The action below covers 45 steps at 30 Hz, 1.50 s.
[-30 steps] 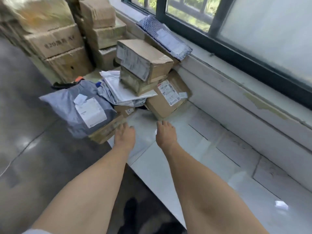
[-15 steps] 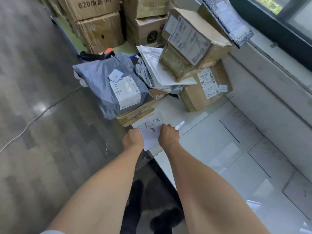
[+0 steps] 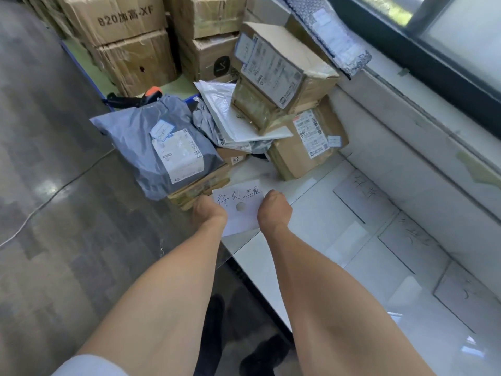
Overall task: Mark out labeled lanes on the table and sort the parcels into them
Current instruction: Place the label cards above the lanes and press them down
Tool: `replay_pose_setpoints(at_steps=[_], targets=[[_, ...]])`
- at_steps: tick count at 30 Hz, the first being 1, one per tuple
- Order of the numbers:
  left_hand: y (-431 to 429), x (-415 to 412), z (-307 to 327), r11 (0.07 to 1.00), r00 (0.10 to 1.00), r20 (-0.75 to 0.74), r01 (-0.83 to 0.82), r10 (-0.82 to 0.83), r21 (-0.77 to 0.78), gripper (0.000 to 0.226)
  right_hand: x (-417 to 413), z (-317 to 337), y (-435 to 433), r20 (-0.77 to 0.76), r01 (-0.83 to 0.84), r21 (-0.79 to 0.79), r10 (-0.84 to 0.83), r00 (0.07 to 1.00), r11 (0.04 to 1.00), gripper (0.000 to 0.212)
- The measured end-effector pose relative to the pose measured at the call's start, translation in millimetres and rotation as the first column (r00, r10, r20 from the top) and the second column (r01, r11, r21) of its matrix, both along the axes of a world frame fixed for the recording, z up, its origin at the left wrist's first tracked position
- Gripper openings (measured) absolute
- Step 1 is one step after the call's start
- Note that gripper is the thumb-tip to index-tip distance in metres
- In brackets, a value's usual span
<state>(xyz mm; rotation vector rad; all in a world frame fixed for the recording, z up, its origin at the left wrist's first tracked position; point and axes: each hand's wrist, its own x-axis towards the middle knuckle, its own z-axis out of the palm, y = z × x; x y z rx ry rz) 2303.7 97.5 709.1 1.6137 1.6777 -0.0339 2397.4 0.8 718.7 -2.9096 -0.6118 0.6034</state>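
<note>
A white paper label (image 3: 238,204) with handwritten characters lies at the near corner of the white table (image 3: 339,248). My left hand (image 3: 210,214) holds its left edge and my right hand (image 3: 273,210) holds its right edge, fingers curled under. Just beyond it sits the parcel heap: a grey poly bag (image 3: 160,147) on a flat carton, white mailers (image 3: 230,118), a stacked brown box (image 3: 282,66) and a lower brown box (image 3: 306,142). Three taped paper labels (image 3: 363,196) lie along the table's far side, with dark lines between the lanes.
Large cardboard cartons (image 3: 127,36) are stacked on the floor behind the heap. A bubble mailer (image 3: 330,36) leans on the window sill. A white cable (image 3: 54,191) crosses the grey floor. A black and orange tool (image 3: 135,97) lies behind the grey bag.
Both hands have taken hold of the handwritten paper label, which was not seen a second ago. My view has tilted down and closer to the table corner.
</note>
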Motion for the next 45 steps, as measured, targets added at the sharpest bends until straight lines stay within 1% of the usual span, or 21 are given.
replay_pose_setpoints(at_steps=[4,6,10,14,20,24,28,32,37,39,41,45], targets=[[-22.0,30.8,24.0,0.996,0.997,0.002,0.078,-0.078,0.037,0.029,25.0,20.3,-34.7,-0.057,0.205,0.105,-0.2,0.978,0.973,0.022],[-41.7,51.0,37.7,0.99,0.992,0.016,0.125,-0.126,0.067,0.027,39.7,30.6,-60.6,-0.085,0.316,0.165,-0.305,0.948,0.934,0.019],[-98.4,97.7,63.1,0.958,0.96,0.032,0.274,-0.278,0.083,0.026,68.4,47.6,-127.6,-0.085,0.475,0.203,-0.468,0.88,0.856,0.021],[-176.2,142.0,79.2,0.906,0.905,0.076,0.409,-0.418,0.111,0.025,95.4,58.0,-213.3,-0.09,0.615,0.231,-0.613,0.785,0.754,0.02],[-315.2,192.3,86.2,0.776,0.77,0.104,0.618,-0.63,0.122,0.019,118.0,66.3,-360.3,-0.065,0.77,0.255,-0.784,0.617,0.584,0.019],[-406.5,215.8,87.4,0.694,0.685,0.114,0.708,-0.72,0.129,0.019,125.5,65.7,-451.2,-0.063,0.839,0.257,-0.857,0.511,0.481,0.021],[-486.6,236.6,81.0,0.619,0.608,0.12,0.777,-0.785,0.116,0.026,131.2,62.6,-529.7,-0.064,0.888,0.26,-0.911,0.408,0.379,0.019],[-545.3,253.1,72.5,0.55,0.543,0.089,0.825,-0.835,0.126,0.028,136.4,53.4,-587.5,-0.076,0.914,0.269,-0.939,0.336,0.305,0.018],[-592.9,269.8,58.3,0.494,0.492,0.047,0.862,-0.87,0.119,0.027,142.8,39.0,-631.4,-0.07,0.929,0.259,-0.954,0.292,0.265,0.017],[-606.8,274.5,52.2,0.476,0.474,0.045,0.874,-0.879,0.097,0.024,144.9,33.3,-644.5,-0.076,0.934,0.25,-0.956,0.283,0.257,0.017],[-622.4,277.2,44.0,0.459,0.455,0.072,0.886,-0.887,0.057,0.018,146.2,28.4,-659.8,-0.079,0.94,0.232,-0.959,0.273,0.249,0.021],[-657.5,279.1,30.6,0.436,0.433,0.168,0.9,-0.886,-0.018,0.022,148.7,17.7,-693.0,-0.08,0.955,0.193,-0.967,0.242,0.223,0.021]])
